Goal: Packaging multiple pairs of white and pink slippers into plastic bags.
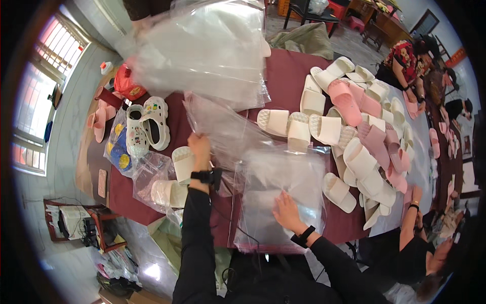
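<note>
The left hand (200, 143) is up off the table, fingers closed on the edge of a clear plastic bag (223, 126) that trails away across the maroon tabletop (291, 76). The right hand (287, 212) lies open, palm down, pressing flat on the stack of clear bags (283, 187) right at the near edge, holding the pile in place while 1 bag peels free.

So the bag is in hand, but no slipper is in it yet, as far as I can see. Just left of the raised hand sit 2 cream slippers (174, 177), at least 1 already inside crinkled plastic, so I judge some bagging is finished. A pair of white clogs with charms (147, 124) lies farther left.

Plenty remains: a big heap of cream and pink slippers (359, 131) spreads over the right half of the table, loose and unwrapped. A large wad of bags (202, 50) lies at the far side. Another person's forearm (407, 223) reaches in at lower right.
</note>
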Available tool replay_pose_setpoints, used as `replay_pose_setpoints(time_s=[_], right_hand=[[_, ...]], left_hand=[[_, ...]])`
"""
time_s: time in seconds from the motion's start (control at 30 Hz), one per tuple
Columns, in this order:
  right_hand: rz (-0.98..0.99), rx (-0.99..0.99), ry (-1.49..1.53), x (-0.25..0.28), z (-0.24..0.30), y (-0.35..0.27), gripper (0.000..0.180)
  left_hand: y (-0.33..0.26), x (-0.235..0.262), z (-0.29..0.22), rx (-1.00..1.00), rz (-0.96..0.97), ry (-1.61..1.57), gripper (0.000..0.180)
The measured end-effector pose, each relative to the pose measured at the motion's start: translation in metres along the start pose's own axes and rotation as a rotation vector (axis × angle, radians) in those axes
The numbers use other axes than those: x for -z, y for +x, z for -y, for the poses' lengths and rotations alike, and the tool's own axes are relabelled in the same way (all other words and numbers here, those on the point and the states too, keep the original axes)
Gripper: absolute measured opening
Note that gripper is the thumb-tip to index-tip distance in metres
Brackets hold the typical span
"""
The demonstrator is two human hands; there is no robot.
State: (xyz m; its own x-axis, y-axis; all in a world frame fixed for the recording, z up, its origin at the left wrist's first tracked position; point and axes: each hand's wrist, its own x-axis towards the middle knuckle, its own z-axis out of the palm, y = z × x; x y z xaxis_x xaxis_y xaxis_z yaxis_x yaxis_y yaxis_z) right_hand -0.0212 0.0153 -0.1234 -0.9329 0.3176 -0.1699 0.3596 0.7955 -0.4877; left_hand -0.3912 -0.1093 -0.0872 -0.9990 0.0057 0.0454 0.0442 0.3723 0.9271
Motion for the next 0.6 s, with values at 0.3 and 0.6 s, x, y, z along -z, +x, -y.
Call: replay_pose_setpoints(time_s=[0.3,0.6], right_hand=[[0.001,0.005,0.077,-0.001,-0.019,0.007,0.057],[0.467,-0.420,2.001,0.101,-0.111,-0.033,0.081]], left_hand=[[-0.166,0.060,-0.143,-1.104,0.822,0.082,0.022],[-0.249,0.042,-0.028,-1.715,1.066,0.126,0.042]])
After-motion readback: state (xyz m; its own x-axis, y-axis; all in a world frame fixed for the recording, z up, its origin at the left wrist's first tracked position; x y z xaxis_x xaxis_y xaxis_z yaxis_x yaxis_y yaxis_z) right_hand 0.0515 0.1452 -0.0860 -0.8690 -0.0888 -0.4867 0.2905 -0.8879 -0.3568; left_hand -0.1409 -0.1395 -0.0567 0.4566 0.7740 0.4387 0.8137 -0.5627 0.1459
